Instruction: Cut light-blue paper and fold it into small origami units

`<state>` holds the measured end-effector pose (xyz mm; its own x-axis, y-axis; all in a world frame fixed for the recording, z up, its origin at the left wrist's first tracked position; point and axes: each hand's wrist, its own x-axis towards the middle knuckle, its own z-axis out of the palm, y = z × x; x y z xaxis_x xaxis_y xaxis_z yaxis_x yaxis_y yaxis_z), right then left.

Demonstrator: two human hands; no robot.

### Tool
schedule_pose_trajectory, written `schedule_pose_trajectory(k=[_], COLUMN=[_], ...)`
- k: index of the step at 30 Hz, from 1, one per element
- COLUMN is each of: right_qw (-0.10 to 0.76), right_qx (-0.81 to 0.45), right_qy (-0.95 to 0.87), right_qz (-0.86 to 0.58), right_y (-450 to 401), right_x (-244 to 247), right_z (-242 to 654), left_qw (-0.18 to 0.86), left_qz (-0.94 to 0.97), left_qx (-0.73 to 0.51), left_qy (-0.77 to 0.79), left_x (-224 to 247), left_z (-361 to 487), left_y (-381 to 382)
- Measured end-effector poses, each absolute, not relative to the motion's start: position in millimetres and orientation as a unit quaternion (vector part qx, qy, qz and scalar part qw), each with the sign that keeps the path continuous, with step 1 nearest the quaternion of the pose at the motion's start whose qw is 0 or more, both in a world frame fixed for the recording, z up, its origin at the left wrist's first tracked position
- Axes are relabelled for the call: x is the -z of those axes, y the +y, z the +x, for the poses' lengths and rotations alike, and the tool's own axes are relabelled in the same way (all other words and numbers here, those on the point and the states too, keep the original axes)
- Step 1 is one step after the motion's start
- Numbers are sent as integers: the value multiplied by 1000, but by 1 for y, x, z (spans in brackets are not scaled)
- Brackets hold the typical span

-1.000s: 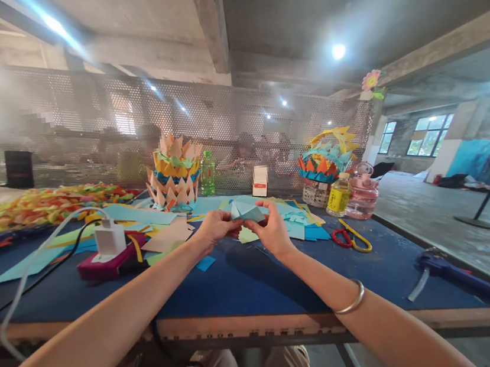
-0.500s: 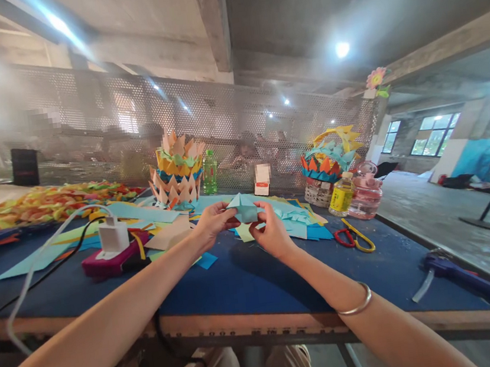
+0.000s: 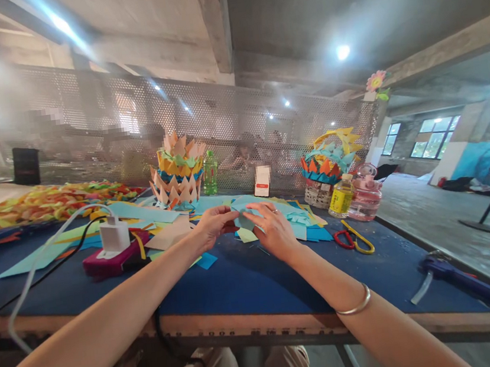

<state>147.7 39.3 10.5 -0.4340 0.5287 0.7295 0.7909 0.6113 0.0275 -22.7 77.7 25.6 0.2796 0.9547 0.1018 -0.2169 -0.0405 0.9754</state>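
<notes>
Between my two hands is a small light blue folded paper [image 3: 242, 219], partly hidden by my fingers. My left hand [image 3: 216, 221] pinches its left side. My right hand [image 3: 272, 225] is on its right side, with fingers bent over it and the back of the hand showing. Behind them lies a pile of light blue and other coloured paper [image 3: 298, 215]. A layered paper piece with pointed petals [image 3: 178, 177] stands behind my left hand, and a basket with folded paper points [image 3: 319, 189] stands at the back right.
Scissors [image 3: 353, 238] and a blue glue gun [image 3: 466, 281] lie on the right. A yellow-labelled bottle [image 3: 341, 196] and a pink jug [image 3: 365, 195] stand behind. On the left are a power strip [image 3: 113, 256] with cables and many folded pieces [image 3: 51, 201]. A phone [image 3: 262, 181] stands upright.
My right hand has turned over the light blue paper, so more of its back shows. The paper's pointed top is no longer raised and less of it is visible.
</notes>
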Motion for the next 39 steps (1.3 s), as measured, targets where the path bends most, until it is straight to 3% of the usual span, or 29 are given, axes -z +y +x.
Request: schedule_pose_trajectory(k=[9, 27, 39], right_qw=[324, 485, 516], right_qx=[208, 69, 7], right_qy=[-831, -774, -712], right_qz=[-402, -402, -477], right_y=[38, 43, 46], right_x=[-12, -8, -5], right_z=[147, 146, 145], left_qw=[641, 631, 637], left_qz=[513, 542, 577], left_qx=[-462, -458, -427], left_qy=[335, 313, 281], left_x=[-25, -22, -22], left_z=[-24, -23, -22], left_y=[77, 76, 74])
